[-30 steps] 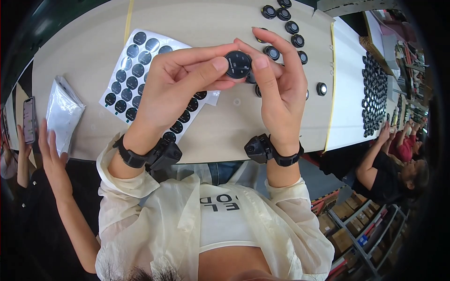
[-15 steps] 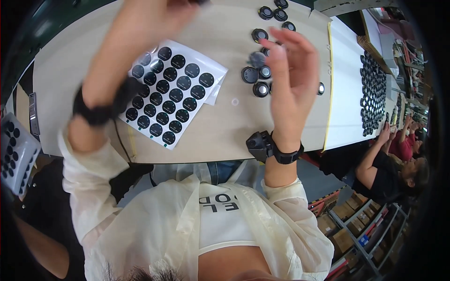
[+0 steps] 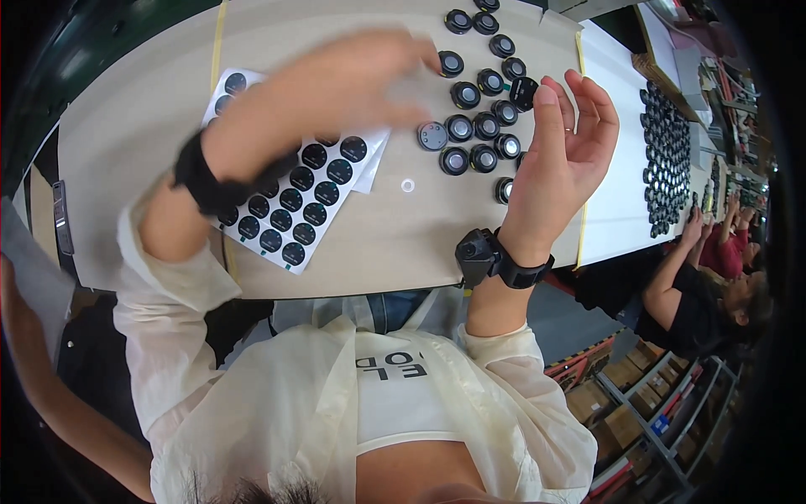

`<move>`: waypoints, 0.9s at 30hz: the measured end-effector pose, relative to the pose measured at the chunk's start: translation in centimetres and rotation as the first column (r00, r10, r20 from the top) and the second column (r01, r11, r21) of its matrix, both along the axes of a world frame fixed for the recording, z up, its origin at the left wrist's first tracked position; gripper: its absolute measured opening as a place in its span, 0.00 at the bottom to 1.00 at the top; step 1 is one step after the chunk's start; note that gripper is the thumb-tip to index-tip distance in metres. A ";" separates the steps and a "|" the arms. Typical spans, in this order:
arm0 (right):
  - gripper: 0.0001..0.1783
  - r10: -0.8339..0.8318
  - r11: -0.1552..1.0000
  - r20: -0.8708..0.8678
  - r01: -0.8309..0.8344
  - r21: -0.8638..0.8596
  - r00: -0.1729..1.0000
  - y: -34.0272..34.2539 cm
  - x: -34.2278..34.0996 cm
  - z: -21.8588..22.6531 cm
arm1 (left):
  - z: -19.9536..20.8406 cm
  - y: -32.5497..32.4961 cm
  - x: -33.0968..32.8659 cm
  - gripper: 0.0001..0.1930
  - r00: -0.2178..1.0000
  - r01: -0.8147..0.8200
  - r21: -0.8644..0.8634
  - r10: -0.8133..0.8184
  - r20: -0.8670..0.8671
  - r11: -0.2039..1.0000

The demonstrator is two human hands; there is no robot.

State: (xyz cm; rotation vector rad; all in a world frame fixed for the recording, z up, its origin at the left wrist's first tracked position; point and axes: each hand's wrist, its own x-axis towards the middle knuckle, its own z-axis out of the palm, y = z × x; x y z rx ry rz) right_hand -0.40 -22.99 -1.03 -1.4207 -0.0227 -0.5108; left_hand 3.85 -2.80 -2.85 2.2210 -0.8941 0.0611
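Observation:
My left hand (image 3: 353, 80), blurred by motion, reaches across a white sheet of round black stickers (image 3: 291, 198). Its thumb and fingers are apart, with nothing clear between them. The fingertips are close to a black round puck-like part (image 3: 451, 63) with a silver centre. My right hand (image 3: 575, 155) is raised, palm partly up, over the right side of the table. At its thumb tip, a round black sticker (image 3: 524, 94) with a small green tab appears pinched. Several similar black parts (image 3: 486, 126) lie below and left of it, one a grey disc (image 3: 432, 136) with dots.
A small white ring (image 3: 408, 186) lies on the beige table (image 3: 403, 244). Many black parts (image 3: 663, 160) stand in rows on the white surface at the right. A co-worker (image 3: 684, 294) is seated beyond, near shelves with boxes (image 3: 621, 428). Another person's arm (image 3: 67, 403) shows at lower left.
My left hand has swung right and down from the far edge to over the sticker sheet. My right hand has moved right, uncovering more black parts. The white sheet at far left has shifted.

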 end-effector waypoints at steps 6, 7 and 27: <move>0.24 0.115 0.993 -0.015 -0.114 0.036 0.993 1.1 -0.3 0.2 | 0.3 -3.1 -4.0 0.15 0.992 -0.051 0.143 0.067 -0.108 0.988; 0.22 0.114 0.993 -0.016 -0.114 -0.007 0.993 1.4 -0.3 0.2 | 0.6 -2.7 -4.1 0.14 0.990 -0.081 0.122 0.093 -0.103 0.989; 0.22 0.440 0.892 -0.104 -0.447 -0.066 0.892 2.0 -1.1 4.3 | 3.9 1.0 -7.7 0.08 0.943 -0.320 -0.359 0.257 -0.213 0.877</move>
